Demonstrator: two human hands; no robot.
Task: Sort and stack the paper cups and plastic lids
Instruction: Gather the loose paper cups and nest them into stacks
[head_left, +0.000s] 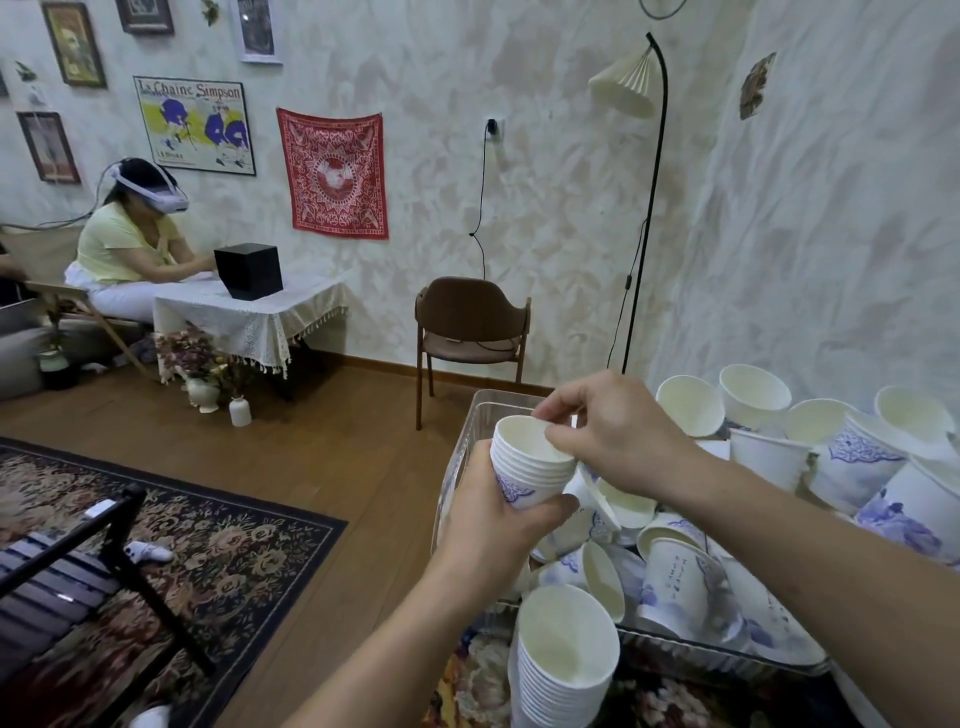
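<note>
Left hand (493, 525) wrapped around a short stack of nested paper cups (530, 467), held upright above the near corner of a clear plastic bin (467, 452). Right hand (608, 431) pinching the rim of the top cup (524, 434) in that stack, thumb and fingertips closed on its edge. Loose cups (685, 577) tumbled inside the bin and piled beyond it to the right. Taller finished stack (563, 665) lying tilted just in front of the bin.

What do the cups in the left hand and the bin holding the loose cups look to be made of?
Cups: paper, it seems; matte off-white inside, rolled rims, blue print outside.
Bin: likely clear plastic; cups show through its glossy wall.
</note>
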